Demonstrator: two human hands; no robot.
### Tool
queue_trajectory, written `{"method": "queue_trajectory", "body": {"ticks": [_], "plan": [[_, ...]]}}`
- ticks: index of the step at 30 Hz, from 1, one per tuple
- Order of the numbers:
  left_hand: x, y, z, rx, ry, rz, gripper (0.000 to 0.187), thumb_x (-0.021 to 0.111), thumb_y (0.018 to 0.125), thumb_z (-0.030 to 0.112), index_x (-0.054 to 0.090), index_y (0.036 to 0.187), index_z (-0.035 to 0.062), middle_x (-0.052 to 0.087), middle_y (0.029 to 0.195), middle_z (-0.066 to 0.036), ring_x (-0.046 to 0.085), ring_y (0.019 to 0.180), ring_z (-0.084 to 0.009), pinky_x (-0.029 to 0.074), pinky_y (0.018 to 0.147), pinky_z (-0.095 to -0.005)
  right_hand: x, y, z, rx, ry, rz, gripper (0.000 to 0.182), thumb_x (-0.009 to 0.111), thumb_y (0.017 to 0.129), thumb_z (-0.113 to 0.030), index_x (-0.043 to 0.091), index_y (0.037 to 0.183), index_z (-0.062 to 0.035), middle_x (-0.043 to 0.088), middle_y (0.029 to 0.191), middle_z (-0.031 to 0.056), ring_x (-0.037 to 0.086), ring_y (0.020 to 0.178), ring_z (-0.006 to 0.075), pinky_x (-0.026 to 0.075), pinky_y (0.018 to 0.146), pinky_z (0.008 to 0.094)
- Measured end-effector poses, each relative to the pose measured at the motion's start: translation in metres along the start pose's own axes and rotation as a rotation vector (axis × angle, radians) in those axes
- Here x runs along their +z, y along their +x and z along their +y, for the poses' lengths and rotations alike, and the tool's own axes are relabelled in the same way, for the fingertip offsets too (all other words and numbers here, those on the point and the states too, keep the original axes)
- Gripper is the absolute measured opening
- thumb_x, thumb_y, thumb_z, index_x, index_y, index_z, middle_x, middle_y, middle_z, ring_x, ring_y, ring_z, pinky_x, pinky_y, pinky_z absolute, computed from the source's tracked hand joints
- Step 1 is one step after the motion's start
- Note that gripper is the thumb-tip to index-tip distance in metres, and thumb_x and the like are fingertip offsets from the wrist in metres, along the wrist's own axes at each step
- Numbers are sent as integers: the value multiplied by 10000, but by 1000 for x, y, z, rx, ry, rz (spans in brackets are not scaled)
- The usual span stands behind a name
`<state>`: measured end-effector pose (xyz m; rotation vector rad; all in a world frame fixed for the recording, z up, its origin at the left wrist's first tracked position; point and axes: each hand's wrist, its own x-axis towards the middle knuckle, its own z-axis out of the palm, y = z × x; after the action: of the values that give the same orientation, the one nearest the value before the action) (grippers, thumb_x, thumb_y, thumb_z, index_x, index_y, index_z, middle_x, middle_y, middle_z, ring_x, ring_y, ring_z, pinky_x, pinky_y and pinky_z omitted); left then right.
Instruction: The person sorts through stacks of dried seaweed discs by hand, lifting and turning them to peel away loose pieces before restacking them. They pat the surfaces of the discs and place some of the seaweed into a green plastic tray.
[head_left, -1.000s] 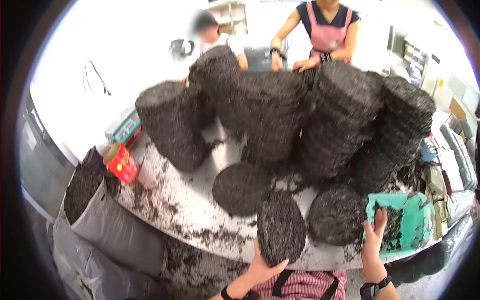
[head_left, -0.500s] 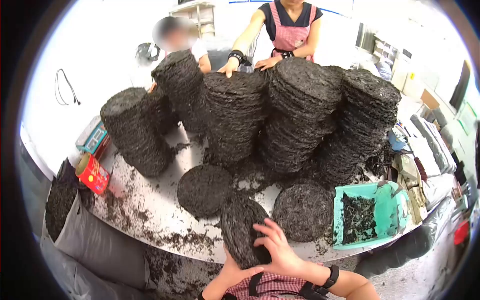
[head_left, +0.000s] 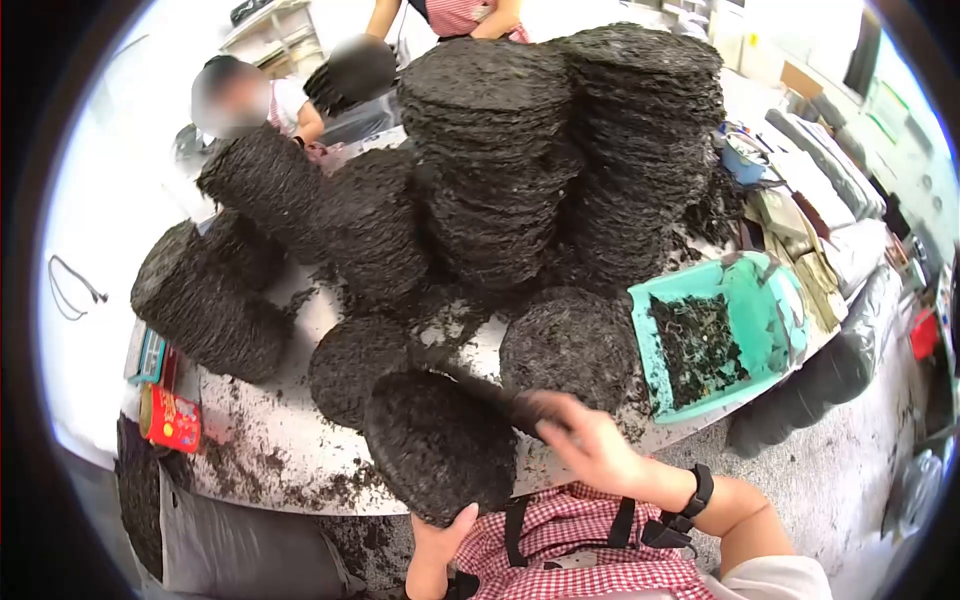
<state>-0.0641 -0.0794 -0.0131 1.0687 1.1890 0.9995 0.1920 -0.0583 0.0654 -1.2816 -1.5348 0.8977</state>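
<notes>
Low in front of me, my left hand (head_left: 443,535) grips the bottom edge of a round, dark dried-seaweed cake (head_left: 440,450), thumb on its face. The cake is tilted towards me. At its upper right, a dark flap of seaweed (head_left: 490,392), seen nearly edge-on, runs to the fingers of my right hand (head_left: 595,447), closed on its end and partly blurred. Behind the held cake lie another round seaweed cake (head_left: 355,370) at the left and a round seaweed cake (head_left: 570,345) at the right, both flat on the table.
Tall stacks of seaweed cakes (head_left: 490,150) stand across the white table (head_left: 300,420). A turquoise tub (head_left: 775,330) with seaweed scraps is on the right, a red tin (head_left: 172,420) on the left. Beyond the stacks, a co-worker (head_left: 475,18) stands and another person (head_left: 290,105) is lower.
My right hand has moved right, drawing a dark flap from the cake; my left hand keeps hold lower down. The view has shifted. At the back, a short seaweed stack is now raised and tilted.
</notes>
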Motion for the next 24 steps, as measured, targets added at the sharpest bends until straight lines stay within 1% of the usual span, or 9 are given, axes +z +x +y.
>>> {"method": "queue_trajectory", "body": {"ticks": [2,4,6,8,9,12,16,21,24], "plan": [[4,1,-3,42,-69,10,670,780,706,96,420,1257,-31,534,1190,-128,533,1073,-218,433,934,-365,-18,-3,18,220,-12,263,384,534,913,-162,466,1231,44,612,1087,215,625,965,276,491,834,339],[4,0,-2,48,-106,14,663,770,714,87,418,1265,-24,522,1210,-128,522,1092,-223,421,950,-373,-38,-2,69,241,154,432,468,549,901,-135,386,1290,69,541,1195,218,521,1129,265,400,960,345],[6,3,1,39,-117,0,663,763,717,78,414,1273,-18,510,1226,-127,511,1109,-228,410,963,-378,-52,0,91,166,163,523,577,591,861,-84,315,1357,19,450,1272,198,451,1179,268,374,977,359],[10,7,4,65,-121,13,649,757,725,74,419,1271,-21,519,1217,-129,518,1101,-226,414,959,-373,-58,-8,96,143,-278,607,677,627,813,-39,272,1389,-37,405,1285,160,421,1173,265,381,953,383],[13,8,5,73,-122,24,643,754,729,72,421,1270,-23,524,1213,-130,522,1097,-225,416,957,-370,-54,-9,88,31,-293,606,645,642,790,-41,335,1357,-53,420,1252,136,424,1146,265,395,916,391],[17,11,0,7,-97,21,604,734,748,67,434,1264,-26,538,1201,-133,536,1080,-221,419,953,-362,-33,-14,38,-162,-358,165,529,693,777,-158,458,1237,-48,414,1311,127,408,1199,301,370,976,411],[39,11,8,6,-157,-66,591,727,758,76,441,1267,-17,542,1199,-124,540,1078,-217,426,948,-360,19,-15,7,-312,-247,-208,647,773,686,-254,480,1226,-52,353,1390,148,304,1307,355,295,1061,481],[21,1,12,53,-88,-227,748,807,672,111,405,1293,1,510,1231,-98,506,1125,-203,421,962,-351,32,-1,6,-342,-258,-304,599,805,544,-115,511,1062,-53,328,1392,182,218,1338,417,309,1054,517],[17,8,25,-38,-332,-359,815,835,639,104,391,1315,7,500,1257,-98,499,1159,-210,430,971,-369,33,-5,5,-261,-174,-364,538,763,590,-67,500,1059,-43,326,1398,172,151,1365,424,243,1091,525]]}}
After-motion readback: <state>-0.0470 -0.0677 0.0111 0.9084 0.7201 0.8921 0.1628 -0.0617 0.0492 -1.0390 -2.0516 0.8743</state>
